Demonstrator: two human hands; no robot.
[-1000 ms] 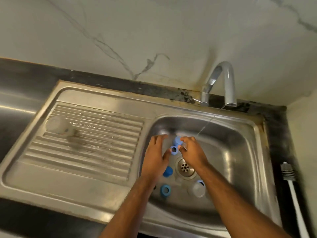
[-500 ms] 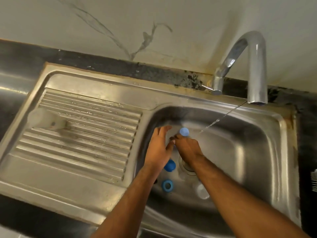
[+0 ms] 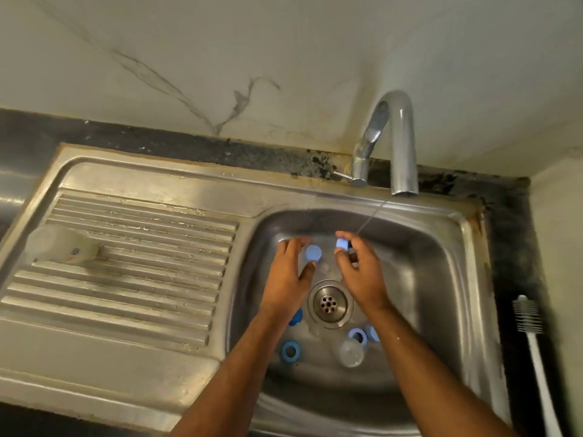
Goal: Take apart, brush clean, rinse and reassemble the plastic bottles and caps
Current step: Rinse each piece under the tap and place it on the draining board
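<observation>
The clear bottle (image 3: 60,246) bears a small printed mark, too blurred to read.

Blue caps (image 3: 313,253); steel-grey sink (image 3: 441,279)

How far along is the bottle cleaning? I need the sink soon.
Taking apart looks done: a blue ring and a clear piece lie loose in the sink basin. In hand is rinsing: the left hand holds a blue cap and the right hand a blue piece near the tap's thin stream. Reassembly remains; the brush lies aside.
</observation>
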